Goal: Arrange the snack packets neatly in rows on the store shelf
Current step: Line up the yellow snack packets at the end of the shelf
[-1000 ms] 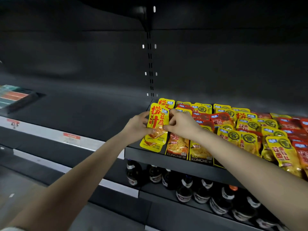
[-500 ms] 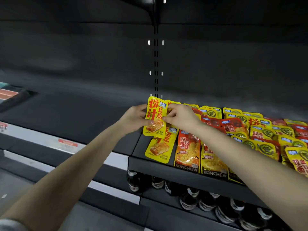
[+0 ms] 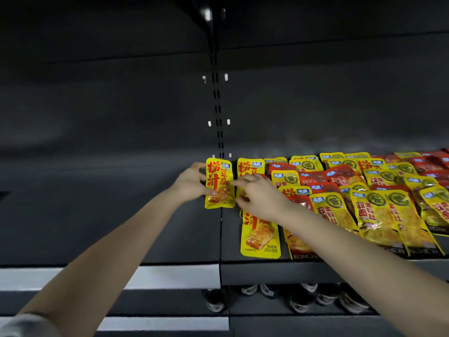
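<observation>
Held packet: yellow snack packet (image 3: 220,181), centre of the frame, at the left end of the back row, just beside a matching yellow packet (image 3: 250,166).
Left hand (image 3: 190,183): grips the held packet's left edge, thumb on its front.
Right hand (image 3: 261,197): pinches its right edge.
Other packets (image 3: 379,215): yellow and red, overlapping, centre right of the frame on the dark shelf (image 3: 267,272).

Both arms outstretched; left hand (image 3: 192,183) grips a yellow packet (image 3: 218,172); right hand (image 3: 261,197) seemingly pinches its edge.
</observation>
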Motion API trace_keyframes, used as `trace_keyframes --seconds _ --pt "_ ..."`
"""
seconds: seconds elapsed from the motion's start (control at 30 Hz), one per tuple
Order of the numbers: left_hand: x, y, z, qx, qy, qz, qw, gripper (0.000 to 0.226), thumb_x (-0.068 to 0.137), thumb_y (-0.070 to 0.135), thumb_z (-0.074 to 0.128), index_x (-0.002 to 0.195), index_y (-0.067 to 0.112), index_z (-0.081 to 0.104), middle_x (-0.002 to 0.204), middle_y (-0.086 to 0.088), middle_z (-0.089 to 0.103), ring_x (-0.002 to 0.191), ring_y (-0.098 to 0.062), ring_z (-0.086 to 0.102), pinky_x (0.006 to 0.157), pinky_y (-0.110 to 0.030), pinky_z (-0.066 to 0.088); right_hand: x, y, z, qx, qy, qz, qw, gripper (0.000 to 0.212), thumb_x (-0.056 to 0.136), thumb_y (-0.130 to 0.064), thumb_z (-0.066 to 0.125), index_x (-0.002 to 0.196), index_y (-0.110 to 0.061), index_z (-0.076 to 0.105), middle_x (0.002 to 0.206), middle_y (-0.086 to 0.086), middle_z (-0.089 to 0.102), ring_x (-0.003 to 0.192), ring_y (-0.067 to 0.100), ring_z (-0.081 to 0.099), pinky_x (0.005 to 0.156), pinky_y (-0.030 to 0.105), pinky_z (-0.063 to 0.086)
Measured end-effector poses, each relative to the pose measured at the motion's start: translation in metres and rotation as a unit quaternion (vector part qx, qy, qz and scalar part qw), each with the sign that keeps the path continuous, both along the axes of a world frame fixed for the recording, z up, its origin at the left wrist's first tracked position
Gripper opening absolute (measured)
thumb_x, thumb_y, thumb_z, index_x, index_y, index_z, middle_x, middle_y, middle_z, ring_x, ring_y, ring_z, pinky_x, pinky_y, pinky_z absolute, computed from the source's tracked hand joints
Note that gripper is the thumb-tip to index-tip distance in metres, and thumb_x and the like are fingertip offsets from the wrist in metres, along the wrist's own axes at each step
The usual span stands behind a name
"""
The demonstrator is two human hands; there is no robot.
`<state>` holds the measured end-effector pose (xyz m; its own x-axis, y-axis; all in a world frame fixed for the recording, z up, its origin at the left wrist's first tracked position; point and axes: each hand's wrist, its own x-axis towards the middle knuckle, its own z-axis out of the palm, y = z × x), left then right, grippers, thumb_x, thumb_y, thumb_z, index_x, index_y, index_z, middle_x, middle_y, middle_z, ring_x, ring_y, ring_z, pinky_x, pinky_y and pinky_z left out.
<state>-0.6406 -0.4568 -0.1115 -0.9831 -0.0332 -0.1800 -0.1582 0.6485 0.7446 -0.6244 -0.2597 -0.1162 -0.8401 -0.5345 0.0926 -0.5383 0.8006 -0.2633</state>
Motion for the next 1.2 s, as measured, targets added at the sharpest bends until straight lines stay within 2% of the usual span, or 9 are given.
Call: trace_keyframes --seconds 0.2,0.3,0.47,0.53,0.63,0.73,0.83,1.03,1.2 --pt "-0.022 0.006 -0.003 -0.025 0.024 0.016 0.999 0.066 0.069 0.018 0.083 0.122 0.013 0.046 0.113 -0.001 0.065 0.107 -0.019 0.058 0.085 -0.029 0.045 0.011 0.005 -0.01 0.045 0.026 0.005 0.999 0.043 0.096 -0.036 0.042 0.136 -0.022 0.046 0.148 0.001 0.034 0.137 0.022 0.026 0.116 0.041 0.012" --pt "-0.032 0.008 -0.003 -0.051 0.032 0.017 0.998 0.058 0.069 0.022 0.083 0.116 0.014 0.05 0.112 0.0 0.066 0.105 -0.017 0.059 0.086 -0.031 0.047 0.01 0.006 -0.012 0.048 0.03 0.003 0.998 0.046 0.096 -0.039 0.042 0.138 -0.02 0.043 0.149 0.002 0.033 0.139 0.02 0.025 0.118 0.042 0.008" --pt "-0.045 0.009 -0.003 -0.068 -0.017 0.03 0.997 0.04 0.067 0.022 0.083 0.096 0.019 0.055 0.114 -0.005 0.064 0.106 -0.021 0.06 0.095 -0.039 0.048 0.008 0.007 -0.015 0.025 0.022 0.001 0.999 0.047 0.095 -0.038 0.043 0.138 -0.021 0.043 0.149 0.001 0.034 0.139 0.018 0.025 0.118 0.041 0.009" --pt "-0.049 0.01 -0.003 -0.074 -0.029 0.041 0.996 0.061 0.067 0.021 0.084 0.117 0.012 0.05 0.122 -0.008 0.057 0.112 -0.023 0.056 0.097 -0.038 0.046 0.007 0.007 -0.016 0.021 0.024 0.002 0.999 0.047 0.095 -0.038 0.044 0.139 -0.021 0.043 0.149 0.001 0.034 0.139 0.018 0.025 0.119 0.041 0.009" --pt "-0.048 0.011 -0.004 -0.059 -0.019 0.042 0.997 0.094 0.067 0.017 0.083 0.14 0.016 0.024 0.133 -0.013 0.047 0.125 -0.027 0.045 0.103 -0.04 0.041 0.008 0.006 -0.016 0.027 0.027 0.004 0.999 0.048 0.095 -0.038 0.043 0.14 -0.021 0.04 0.149 0.001 0.034 0.139 0.018 0.025 0.119 0.04 0.008" --pt "-0.043 0.012 -0.007 -0.095 0.015 0.025 0.995 0.089 0.068 0.018 0.08 0.137 0.029 0.025 0.129 -0.01 0.049 0.125 -0.027 0.043 0.101 -0.04 0.04 0.007 0.007 -0.016 0.031 0.031 0.011 0.999 0.048 0.096 -0.037 0.041 0.14 -0.02 0.04 0.149 0.003 0.035 0.139 0.017 0.026 0.118 0.04 0.007" --pt "-0.039 0.015 -0.007 -0.124 0.01 0.002 0.992 0.085 0.07 0.02 0.079 0.138 0.03 0.029 0.126 -0.008 0.051 0.117 -0.027 0.05 0.097 -0.043 0.045 0.004 0.009 -0.015 0.038 0.034 0.021 0.998 0.047 0.096 -0.037 0.04 0.14 -0.02 0.04 0.149 0.003 0.035 0.139 0.016 0.027 0.119 0.041 0.005" --pt "-0.031 0.017 -0.002 -0.259 -0.006 -0.052 0.964 0.066 0.082 0.035 0.067 0.141 0.037 0.035 0.143 -0.009 0.038 0.132 -0.035 0.033 0.107 -0.047 0.035 -0.001 0.014 -0.011 0.031 0.021 0.048 0.998 0.044 0.096 -0.037 0.042 0.138 -0.022 0.043 0.146 -0.001 0.039 0.136 0.014 0.032 0.118 0.041 0.006" --pt "-0.012 0.028 0.009 -0.216 0.039 -0.015 0.975 0.06 0.083 0.032 0.065 0.138 0.035 0.041 0.145 -0.007 0.036 0.133 -0.034 0.029 0.106 -0.047 0.035 -0.017 0.028 0.006 -0.053 0.007 0.037 0.998 0.04 0.095 -0.031 0.046 0.134 -0.02 0.048 0.139 -0.004 0.047 0.131 0.012 0.04 0.119 0.043 0.006"
